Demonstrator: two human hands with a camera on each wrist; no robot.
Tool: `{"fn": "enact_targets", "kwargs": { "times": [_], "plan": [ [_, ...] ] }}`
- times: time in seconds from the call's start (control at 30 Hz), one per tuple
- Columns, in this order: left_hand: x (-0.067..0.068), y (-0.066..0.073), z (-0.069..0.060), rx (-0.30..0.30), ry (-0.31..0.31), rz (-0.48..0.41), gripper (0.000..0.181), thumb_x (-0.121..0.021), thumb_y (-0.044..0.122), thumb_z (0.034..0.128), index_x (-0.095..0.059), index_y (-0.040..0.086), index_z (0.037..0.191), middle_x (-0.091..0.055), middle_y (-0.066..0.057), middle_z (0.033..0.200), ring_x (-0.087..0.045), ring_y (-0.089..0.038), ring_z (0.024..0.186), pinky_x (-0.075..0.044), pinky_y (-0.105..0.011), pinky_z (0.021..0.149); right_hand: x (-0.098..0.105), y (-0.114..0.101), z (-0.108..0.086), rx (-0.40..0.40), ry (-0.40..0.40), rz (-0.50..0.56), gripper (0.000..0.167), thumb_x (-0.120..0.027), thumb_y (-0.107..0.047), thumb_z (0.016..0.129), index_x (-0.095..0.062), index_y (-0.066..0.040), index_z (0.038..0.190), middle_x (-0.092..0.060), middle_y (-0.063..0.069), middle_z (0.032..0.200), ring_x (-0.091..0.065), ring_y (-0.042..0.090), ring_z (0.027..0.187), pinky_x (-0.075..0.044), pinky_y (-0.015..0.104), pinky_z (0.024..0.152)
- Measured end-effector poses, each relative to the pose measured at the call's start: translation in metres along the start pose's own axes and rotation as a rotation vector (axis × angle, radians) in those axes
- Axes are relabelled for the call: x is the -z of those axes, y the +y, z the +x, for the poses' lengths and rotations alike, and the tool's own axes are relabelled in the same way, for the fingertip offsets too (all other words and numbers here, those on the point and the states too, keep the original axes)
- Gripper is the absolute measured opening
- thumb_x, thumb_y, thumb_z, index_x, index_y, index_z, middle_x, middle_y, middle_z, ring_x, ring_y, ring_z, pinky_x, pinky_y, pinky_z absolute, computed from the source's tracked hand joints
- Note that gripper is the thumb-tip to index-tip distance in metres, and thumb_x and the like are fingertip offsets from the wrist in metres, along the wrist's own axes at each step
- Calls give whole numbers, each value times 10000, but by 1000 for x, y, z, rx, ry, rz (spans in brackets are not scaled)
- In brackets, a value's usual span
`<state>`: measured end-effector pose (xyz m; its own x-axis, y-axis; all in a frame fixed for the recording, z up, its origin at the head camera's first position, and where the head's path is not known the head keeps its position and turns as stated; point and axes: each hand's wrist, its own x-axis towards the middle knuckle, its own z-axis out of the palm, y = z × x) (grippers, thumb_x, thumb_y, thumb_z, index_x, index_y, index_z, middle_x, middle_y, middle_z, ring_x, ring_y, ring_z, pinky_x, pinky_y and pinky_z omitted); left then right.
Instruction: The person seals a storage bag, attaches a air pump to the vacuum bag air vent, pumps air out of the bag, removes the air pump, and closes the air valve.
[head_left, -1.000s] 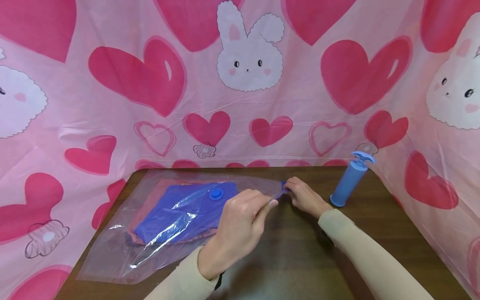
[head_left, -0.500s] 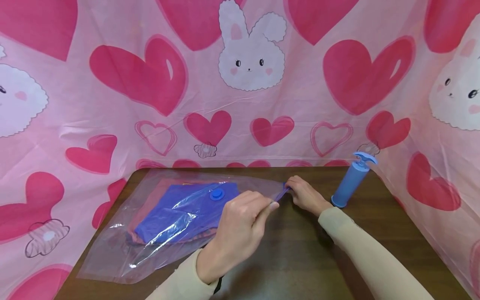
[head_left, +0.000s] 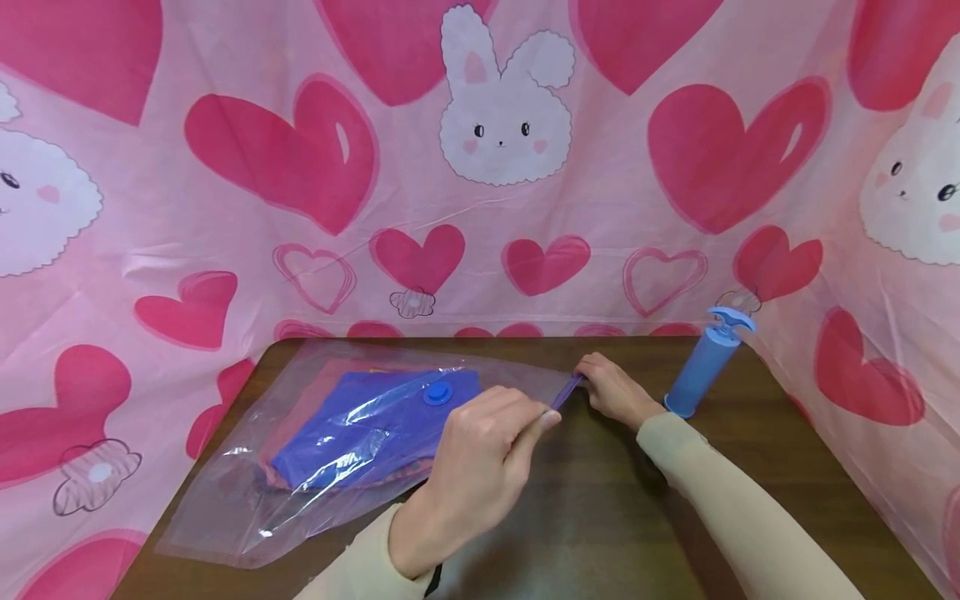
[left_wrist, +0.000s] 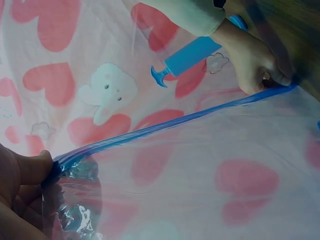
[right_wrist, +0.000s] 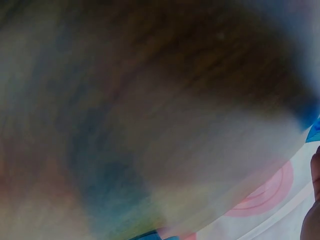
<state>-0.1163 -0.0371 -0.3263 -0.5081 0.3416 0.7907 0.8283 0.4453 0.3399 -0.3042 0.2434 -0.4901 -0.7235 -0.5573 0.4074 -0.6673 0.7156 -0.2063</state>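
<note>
A clear plastic vacuum storage bag (head_left: 217, 517) lies at the left of the table, with folded blue cloth (head_left: 337, 425) and pink cloth (head_left: 300, 408) inside. Its round blue valve (head_left: 438, 393) faces up. The bag's blue zip edge (left_wrist: 165, 124) stretches between both hands. My left hand (head_left: 487, 467) pinches the near end of that edge between thumb and fingers, as the left wrist view also shows. At the far end, my right hand (head_left: 611, 389) pinches the zip edge with curled fingers. The right wrist view is mostly blurred, with part of a hand at its right border.
A blue hand pump (head_left: 701, 371) with a T-shaped handle stands upright on the brown wooden table (head_left: 600, 525), just beyond the right hand. Pink cloth printed with hearts and rabbits (head_left: 405, 192) hangs behind the table and at both sides.
The blue corner that showed left of the right hand's fingers is no longer seen there. The zip edge between the hands looks turned slightly. Both hands keep nearly the same places.
</note>
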Motion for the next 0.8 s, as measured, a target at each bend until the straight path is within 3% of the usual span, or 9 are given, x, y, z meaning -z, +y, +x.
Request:
{"fn": "enact_targets", "kwargs": {
  "times": [0.33, 0.8],
  "plan": [
    [0, 0, 0, -23, 17, 4, 118, -755, 120, 985, -768, 118, 867, -664, 61, 772, -609, -73, 723, -490, -209, 656, -1, 3, -1, 32, 28, 0, 210, -740, 171, 825, -701, 9, 953, -671, 115, 950, -625, 309, 928, -567, 482, 863],
    [0, 0, 0, -16, 5, 9, 108, -757, 119, 982, -774, 112, 876, -675, 54, 780, -621, -85, 730, -502, -219, 665, 1, 1, 1, -5, -31, -22, 196, -743, 143, 839, -712, 18, 988, -672, 124, 981, -629, 310, 959, -569, 470, 899]
  ]
}}
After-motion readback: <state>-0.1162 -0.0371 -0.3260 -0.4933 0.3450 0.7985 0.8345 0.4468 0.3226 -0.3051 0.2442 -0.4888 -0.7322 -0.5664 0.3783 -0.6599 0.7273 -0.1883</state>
